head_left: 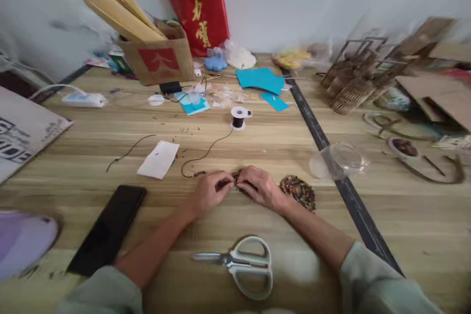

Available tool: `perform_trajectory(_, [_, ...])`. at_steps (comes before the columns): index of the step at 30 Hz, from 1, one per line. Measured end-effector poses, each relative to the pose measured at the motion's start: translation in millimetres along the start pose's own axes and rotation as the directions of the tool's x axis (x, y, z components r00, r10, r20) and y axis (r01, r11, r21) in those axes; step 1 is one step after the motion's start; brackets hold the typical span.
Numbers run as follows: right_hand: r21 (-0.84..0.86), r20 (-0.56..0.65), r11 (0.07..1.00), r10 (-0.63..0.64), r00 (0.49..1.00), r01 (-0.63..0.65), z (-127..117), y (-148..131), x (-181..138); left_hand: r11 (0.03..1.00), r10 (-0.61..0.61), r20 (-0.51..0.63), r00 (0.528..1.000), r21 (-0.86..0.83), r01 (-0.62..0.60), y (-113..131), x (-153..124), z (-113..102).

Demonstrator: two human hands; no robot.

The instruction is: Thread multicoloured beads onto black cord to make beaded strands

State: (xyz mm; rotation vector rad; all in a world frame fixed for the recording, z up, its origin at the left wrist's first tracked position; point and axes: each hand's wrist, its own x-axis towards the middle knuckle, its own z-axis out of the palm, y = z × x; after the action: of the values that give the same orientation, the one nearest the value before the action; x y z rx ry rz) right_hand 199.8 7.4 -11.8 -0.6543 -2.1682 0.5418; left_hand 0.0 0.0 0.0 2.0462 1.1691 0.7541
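Dark beads [236, 175], pinched by fingertips

Light pressure suits this: hold the left hand [214, 189] and right hand [260, 187] close and leave the black cord [208, 151] slack. Both hands' fingers pinch the beads mid-desk [176, 250] (partly hidden). Tiny, their colours blur, unlike the multicoloured beaded coil [299, 193] near the right hand.

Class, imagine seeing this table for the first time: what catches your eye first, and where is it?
Probably the big red bag with gold writing, upright against the back wall. Next, perhaps, the pale-handled scissors at the near middle of the table. Just beyond them, the left hand and right hand nearly meet, fingertips pinched, at a small bunch of beads.
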Motion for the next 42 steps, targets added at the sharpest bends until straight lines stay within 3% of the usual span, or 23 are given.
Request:
perform_trajectory(7, [-0.002,0.019,1.0,0.012,1.0,-0.012,-0.5,-0.3,0.9,0.999,-0.025,-0.007,1.0,-0.047,0.025,3.6,0.2,-2.9])
perform_trajectory(15, [0.006,0.02,1.0,0.014,1.0,-0.014,-0.3,0.5,-0.1,0.999,0.026,-0.034,0.999,-0.036,-0.027,2.1,-0.7,-2.3])
perform_trajectory(31, [0.004,0.055,1.0,-0.015,0.998,0.015,-1.4,-0.9,1.1,0.966,0.258,-0.119,0.959,0.001,-0.26,-3.2,0.5,1.9])
perform_trajectory(42, [-0.01,0.053,1.0,-0.005,0.999,0.005,-2.7,-4.0,2.4,0.981,0.184,-0.103,0.977,-0.041,-0.189,-2.8,0.5,1.1])
